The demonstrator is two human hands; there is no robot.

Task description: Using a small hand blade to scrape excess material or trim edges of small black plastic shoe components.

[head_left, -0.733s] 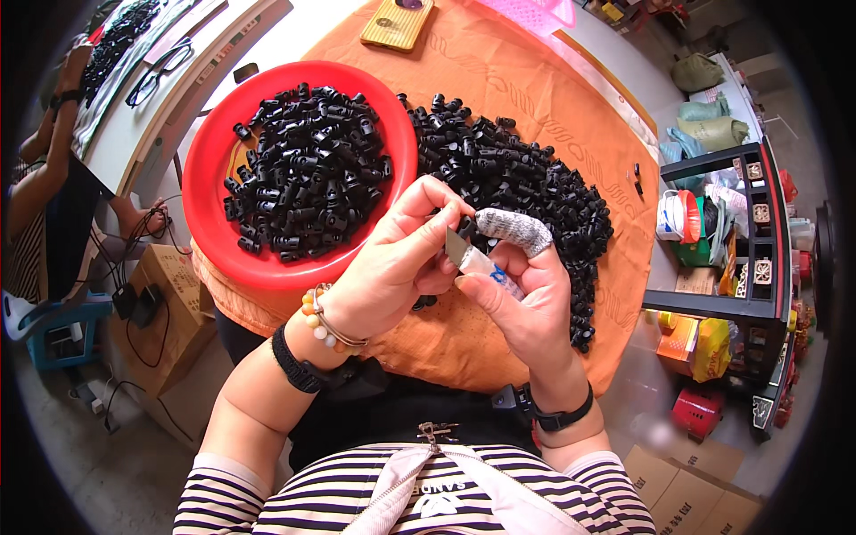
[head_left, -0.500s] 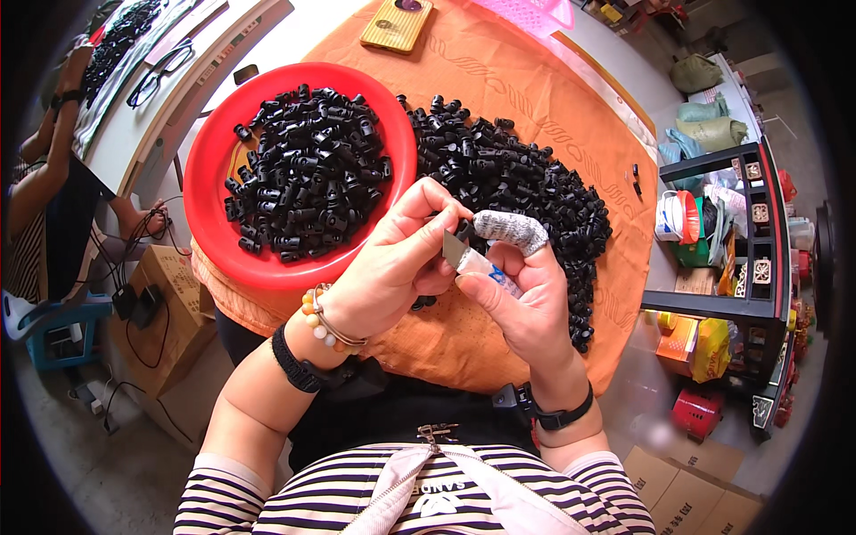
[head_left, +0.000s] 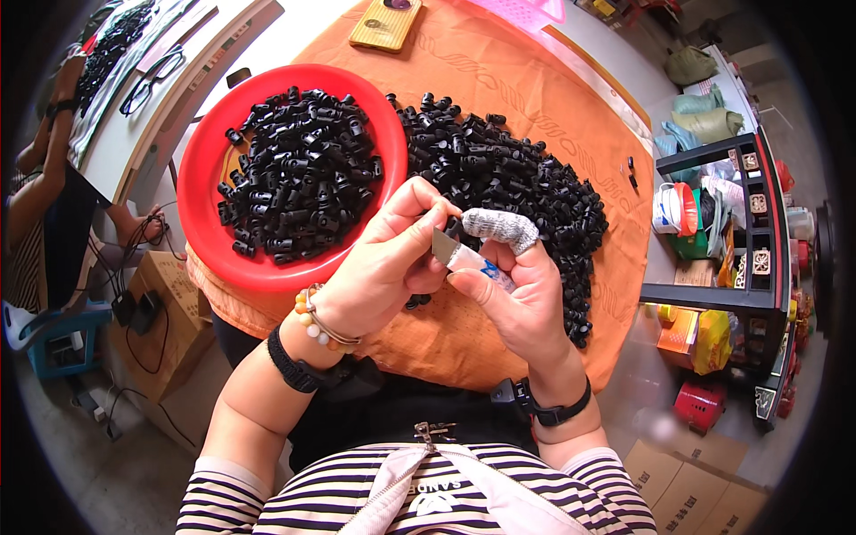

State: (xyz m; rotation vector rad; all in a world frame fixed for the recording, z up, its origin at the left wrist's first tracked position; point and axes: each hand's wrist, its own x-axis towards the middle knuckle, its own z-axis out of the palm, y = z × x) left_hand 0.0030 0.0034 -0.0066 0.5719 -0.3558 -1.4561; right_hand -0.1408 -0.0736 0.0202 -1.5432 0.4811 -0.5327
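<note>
My left hand [head_left: 374,267] is closed in a pinch on a small black plastic cord lock [head_left: 454,228], mostly hidden by the fingers. My right hand [head_left: 526,308] grips a short knife [head_left: 443,248] with a bare metal blade and a handle wrapped in white. Its blade lies right beside the left fingertips and the part. A grey knitted finger cover [head_left: 502,226] sits on the right index finger. Behind my hands, a loose pile of black cord locks [head_left: 508,165] spreads over the orange cloth [head_left: 584,107]. Many more fill a red basin [head_left: 198,227] at the left.
A yellow ribbed phone case [head_left: 385,25] lies at the cloth's far edge. Two black pieces [head_left: 632,174] lie apart at the right. Past the table stands a dark shelf [head_left: 713,303] with bags and tubs. At far left, another person's arm [head_left: 58,152] reaches over a white table with glasses.
Both hands keep nearly the same hold, blade against the part. The whole view has shifted slightly, so basin, pile and hands appear a little farther left.
</note>
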